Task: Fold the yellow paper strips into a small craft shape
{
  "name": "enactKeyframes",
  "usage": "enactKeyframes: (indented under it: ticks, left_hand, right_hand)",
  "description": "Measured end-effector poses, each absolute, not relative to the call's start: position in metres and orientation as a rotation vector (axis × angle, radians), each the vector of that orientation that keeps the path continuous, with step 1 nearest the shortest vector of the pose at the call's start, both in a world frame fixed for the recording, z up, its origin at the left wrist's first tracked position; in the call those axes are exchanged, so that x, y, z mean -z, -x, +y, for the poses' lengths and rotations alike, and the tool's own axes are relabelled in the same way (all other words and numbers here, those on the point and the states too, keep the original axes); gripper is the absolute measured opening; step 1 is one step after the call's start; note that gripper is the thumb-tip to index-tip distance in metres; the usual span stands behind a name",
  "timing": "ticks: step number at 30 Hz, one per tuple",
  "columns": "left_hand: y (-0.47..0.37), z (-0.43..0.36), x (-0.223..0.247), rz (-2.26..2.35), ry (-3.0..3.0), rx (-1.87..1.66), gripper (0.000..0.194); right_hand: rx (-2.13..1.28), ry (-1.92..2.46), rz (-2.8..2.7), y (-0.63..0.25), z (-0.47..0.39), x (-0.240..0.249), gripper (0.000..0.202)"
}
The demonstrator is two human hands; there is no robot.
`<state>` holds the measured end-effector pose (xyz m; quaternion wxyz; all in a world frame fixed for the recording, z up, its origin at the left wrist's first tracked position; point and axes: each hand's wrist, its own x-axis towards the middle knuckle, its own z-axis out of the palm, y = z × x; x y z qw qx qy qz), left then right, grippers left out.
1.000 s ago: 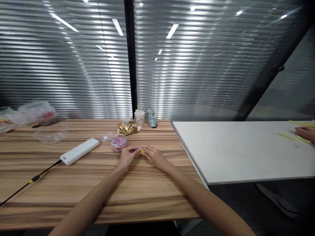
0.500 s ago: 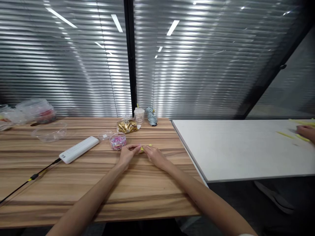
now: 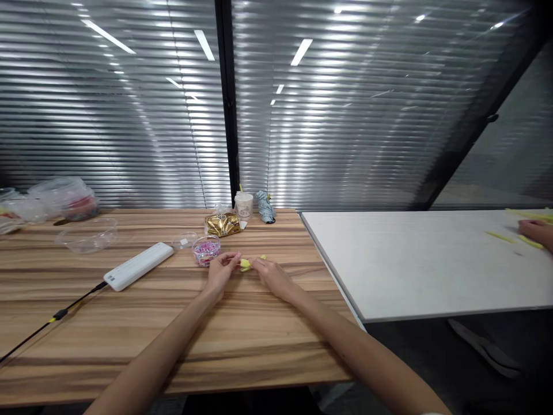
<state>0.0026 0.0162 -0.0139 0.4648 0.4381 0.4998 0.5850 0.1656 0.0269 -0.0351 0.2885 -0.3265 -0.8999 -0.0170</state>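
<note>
Right hand point(image 3: 273, 276) — fingers clamped on yellow strip point(image 3: 245, 263), left hand point(image 3: 219, 272) — grip unclear, clear tub point(image 3: 206, 252) just beside, gold packet point(image 3: 222, 225) behind

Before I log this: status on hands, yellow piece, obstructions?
Right hand gripping yellow piece. Left hand close beside; grip unclear. Clear tub just beyond left hand.

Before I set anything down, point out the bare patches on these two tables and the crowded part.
Bare: the white table left of the yellow strips; the wooden table between the black cable and left forearm. Crowded: just beyond the left hand, where the clear tub, gold packet, white cup and blue wrapper cluster.
</note>
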Motion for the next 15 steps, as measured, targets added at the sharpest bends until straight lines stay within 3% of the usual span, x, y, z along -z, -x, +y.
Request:
enactKeyframes:
  ticks: [8,15]
  left_hand:
    - [-0.0007,0.0199,0.0178,1.242,-1.23,-1.499,0.035]
    - [-0.0049,0.0121,0.0087,1.206,-1.221,-1.409,0.039]
  right_hand:
    - [0.093,0.976,-2.387,-0.165,0.0258,0.0323,0.039]
    - [-0.051,1.151,-2.412,-0.1638,0.0228,0.027,0.029]
